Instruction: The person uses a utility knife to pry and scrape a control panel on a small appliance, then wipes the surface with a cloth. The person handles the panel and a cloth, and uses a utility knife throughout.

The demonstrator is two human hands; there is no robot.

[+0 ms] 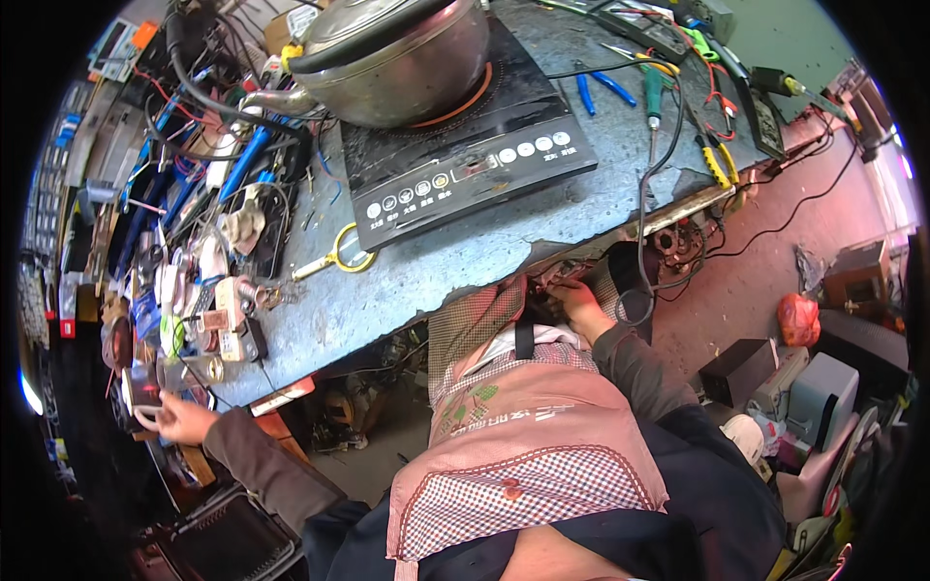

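Note:
My left hand reaches out past the left end of the blue workbench. Its fingers are closed at a pale curved piece beside a small box-like thing with a dark reddish face; what exactly they grip is unclear. Below the bench's front edge, over my lap, my right hand has its fingers curled at something small and dark that I cannot make out. A pink apron covers my front. A metal kettle stands on a black induction cooker on the bench.
A yellow-rimmed magnifying glass lies left of the cooker, near piled parts and wires. Blue-handled pliers, a green screwdriver and yellow-handled pliers lie at right. A black cable hangs over the edge. Boxes crowd the floor at right.

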